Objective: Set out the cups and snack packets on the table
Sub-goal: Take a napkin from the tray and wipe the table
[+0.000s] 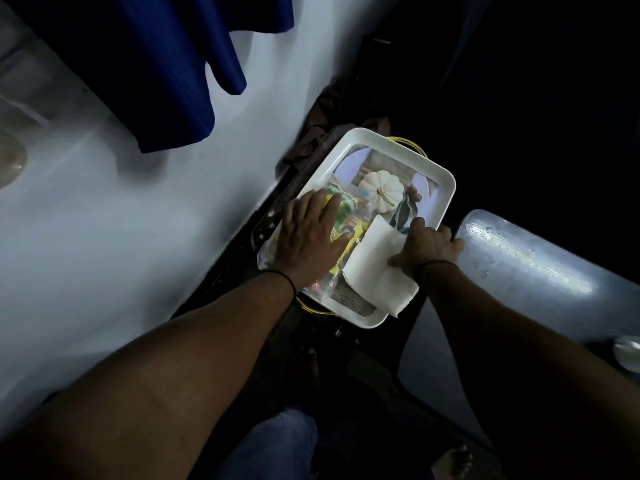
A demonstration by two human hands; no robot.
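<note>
A white rectangular tray [446, 188] with a printed pumpkin picture rests on a dark stand in the middle of the view. Green and yellow snack packets [349, 216] in clear wrapping lie in its left half. My left hand [311, 233] lies flat, palm down, on these packets with the fingers stretched out. A folded white napkin [374, 268] covers the tray's near right corner. My right hand [424, 249] grips the tray's right rim, its thumb pressing on the napkin. I see no cups on the tray.
A pale wall [121, 220] runs along the left with a blue curtain [173, 64] hanging over it. A blue-grey plastic seat [526, 265] stands right of the tray, with a small white dish [628, 353] at the right edge. Dark floor below.
</note>
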